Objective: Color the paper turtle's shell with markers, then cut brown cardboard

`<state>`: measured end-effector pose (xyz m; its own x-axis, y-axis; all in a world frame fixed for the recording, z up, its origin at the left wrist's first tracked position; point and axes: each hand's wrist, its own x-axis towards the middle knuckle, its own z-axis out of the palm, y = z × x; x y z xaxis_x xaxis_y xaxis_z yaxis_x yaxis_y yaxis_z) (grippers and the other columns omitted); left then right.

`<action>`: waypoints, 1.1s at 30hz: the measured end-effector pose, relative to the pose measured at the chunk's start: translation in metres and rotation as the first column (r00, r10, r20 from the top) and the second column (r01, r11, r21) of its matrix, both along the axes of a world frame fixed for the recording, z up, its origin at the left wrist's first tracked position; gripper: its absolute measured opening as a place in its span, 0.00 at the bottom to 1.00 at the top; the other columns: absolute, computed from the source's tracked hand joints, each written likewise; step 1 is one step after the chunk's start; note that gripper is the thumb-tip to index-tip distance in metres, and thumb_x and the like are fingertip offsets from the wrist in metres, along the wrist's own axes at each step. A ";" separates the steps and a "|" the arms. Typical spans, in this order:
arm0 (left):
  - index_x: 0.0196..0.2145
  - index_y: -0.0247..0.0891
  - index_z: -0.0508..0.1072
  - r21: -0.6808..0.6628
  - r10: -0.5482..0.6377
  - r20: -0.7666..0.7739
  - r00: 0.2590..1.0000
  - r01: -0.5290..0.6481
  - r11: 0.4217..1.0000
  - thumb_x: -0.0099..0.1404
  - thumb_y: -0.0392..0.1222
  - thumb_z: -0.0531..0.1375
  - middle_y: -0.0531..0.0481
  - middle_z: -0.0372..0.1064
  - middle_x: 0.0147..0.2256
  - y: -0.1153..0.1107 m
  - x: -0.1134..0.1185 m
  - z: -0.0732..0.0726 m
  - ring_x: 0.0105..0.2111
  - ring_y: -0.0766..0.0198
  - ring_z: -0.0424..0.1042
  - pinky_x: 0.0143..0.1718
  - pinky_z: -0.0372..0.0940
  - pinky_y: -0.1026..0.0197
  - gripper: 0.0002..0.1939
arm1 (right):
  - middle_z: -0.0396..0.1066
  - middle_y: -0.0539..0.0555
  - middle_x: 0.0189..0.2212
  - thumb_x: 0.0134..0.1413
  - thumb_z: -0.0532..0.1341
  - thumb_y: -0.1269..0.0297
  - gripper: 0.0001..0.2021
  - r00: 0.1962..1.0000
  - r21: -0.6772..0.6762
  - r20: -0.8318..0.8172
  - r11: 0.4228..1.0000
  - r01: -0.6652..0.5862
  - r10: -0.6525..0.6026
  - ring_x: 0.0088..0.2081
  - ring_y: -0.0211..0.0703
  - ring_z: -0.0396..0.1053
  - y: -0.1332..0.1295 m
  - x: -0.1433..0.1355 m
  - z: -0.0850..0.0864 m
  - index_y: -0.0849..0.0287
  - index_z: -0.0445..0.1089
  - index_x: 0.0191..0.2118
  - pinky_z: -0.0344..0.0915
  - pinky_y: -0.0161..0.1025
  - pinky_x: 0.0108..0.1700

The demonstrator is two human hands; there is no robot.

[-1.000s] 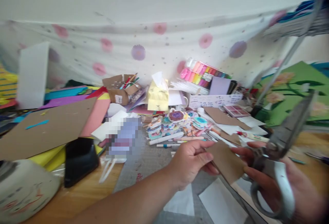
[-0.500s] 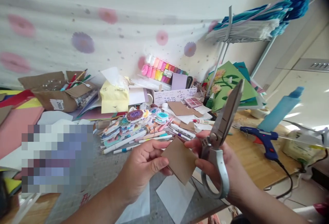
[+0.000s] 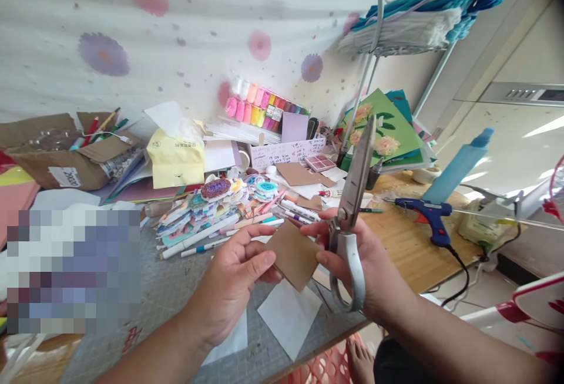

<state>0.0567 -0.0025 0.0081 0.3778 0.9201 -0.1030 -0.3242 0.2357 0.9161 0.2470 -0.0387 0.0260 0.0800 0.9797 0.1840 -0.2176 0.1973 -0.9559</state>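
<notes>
A brown square of cardboard (image 3: 294,256) is held up over the work surface, tilted so that one corner points down. My left hand (image 3: 235,278) pinches its left corner between thumb and fingers. Against its right edge rest the thumb and fingertips of my right hand (image 3: 368,269). That same hand has metal scissors (image 3: 356,181) hooked in it, blades pointing up and seemingly closed, the grey handle loops hanging below. Under the cardboard lies a white paper square (image 3: 291,320), with another white sheet (image 3: 229,340) to its left, partly behind my left forearm.
Paper cut-outs (image 3: 194,214) and markers (image 3: 200,235) crowd the grey cutting mat (image 3: 163,307). A blue glue gun (image 3: 425,211) lies on the wood at right, by a light-blue bottle (image 3: 458,167). A cardboard box (image 3: 57,161) stands at back left; pipe cleaners (image 3: 409,26) hang at upper right.
The camera view has turned right, so the surroundings sit further left in the picture. Both hands keep the same hold on the cardboard and scissors.
</notes>
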 end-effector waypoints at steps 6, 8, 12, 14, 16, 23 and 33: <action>0.37 0.37 0.75 -0.126 -0.083 0.133 0.988 0.100 0.987 0.62 0.44 0.65 0.49 0.75 0.31 -0.007 0.003 -0.002 0.27 0.65 0.72 0.29 0.68 0.64 0.09 | 0.79 0.51 0.36 0.38 0.70 0.74 0.21 0.998 0.005 -0.057 1.000 0.019 -0.018 0.29 0.39 0.65 0.004 -0.006 -0.001 0.51 0.67 0.41 0.64 0.38 0.34; 0.35 0.37 0.75 -0.127 -0.087 0.124 0.988 0.103 0.987 0.62 0.44 0.65 0.49 0.75 0.29 -0.007 0.003 -0.002 0.26 0.65 0.73 0.28 0.68 0.64 0.08 | 0.79 0.50 0.35 0.39 0.69 0.74 0.21 0.997 0.003 -0.072 1.000 0.013 -0.013 0.30 0.38 0.65 0.005 -0.007 -0.003 0.51 0.67 0.41 0.64 0.37 0.35; 0.35 0.36 0.76 -0.068 -0.070 0.080 0.994 0.075 0.995 0.63 0.44 0.65 0.48 0.76 0.30 -0.006 0.003 -0.002 0.27 0.65 0.72 0.30 0.68 0.65 0.08 | 0.78 0.49 0.34 0.38 0.69 0.75 0.22 0.997 -0.013 -0.080 1.000 0.021 -0.022 0.32 0.39 0.66 0.007 -0.009 -0.003 0.51 0.67 0.41 0.65 0.37 0.36; 0.37 0.36 0.77 -0.051 -0.072 0.068 0.995 0.075 0.996 0.63 0.44 0.64 0.48 0.76 0.31 -0.005 0.002 -0.002 0.27 0.66 0.72 0.30 0.68 0.65 0.09 | 0.78 0.50 0.34 0.37 0.69 0.75 0.22 0.997 -0.007 -0.067 0.999 0.032 -0.032 0.32 0.40 0.67 0.008 -0.010 -0.003 0.51 0.67 0.41 0.65 0.38 0.36; 0.37 0.36 0.77 -0.043 -0.073 0.065 0.995 0.076 0.996 0.63 0.44 0.64 0.48 0.75 0.30 -0.004 0.001 -0.001 0.28 0.66 0.72 0.31 0.68 0.65 0.09 | 0.79 0.50 0.34 0.36 0.69 0.75 0.22 0.998 0.000 -0.057 0.999 0.033 -0.033 0.31 0.41 0.67 0.009 -0.010 -0.002 0.51 0.67 0.41 0.65 0.39 0.36; 0.34 0.35 0.78 -0.031 -0.101 0.094 0.990 0.104 0.994 0.59 0.44 0.68 0.50 0.73 0.27 0.001 -0.003 0.001 0.25 0.68 0.70 0.28 0.67 0.67 0.10 | 0.78 0.50 0.34 0.37 0.70 0.73 0.22 0.996 -0.019 -0.091 1.000 0.000 -0.002 0.30 0.40 0.67 0.009 -0.008 -0.004 0.51 0.67 0.41 0.65 0.38 0.34; 0.40 0.36 0.74 -0.112 -0.167 0.181 0.969 0.189 0.976 0.63 0.49 0.64 0.44 0.77 0.32 -0.007 0.006 -0.001 0.29 0.61 0.77 0.29 0.70 0.64 0.14 | 0.77 0.49 0.35 0.41 0.70 0.74 0.21 0.991 -0.016 -0.135 1.000 0.018 -0.020 0.31 0.39 0.67 0.005 -0.013 -0.005 0.51 0.67 0.42 0.65 0.37 0.35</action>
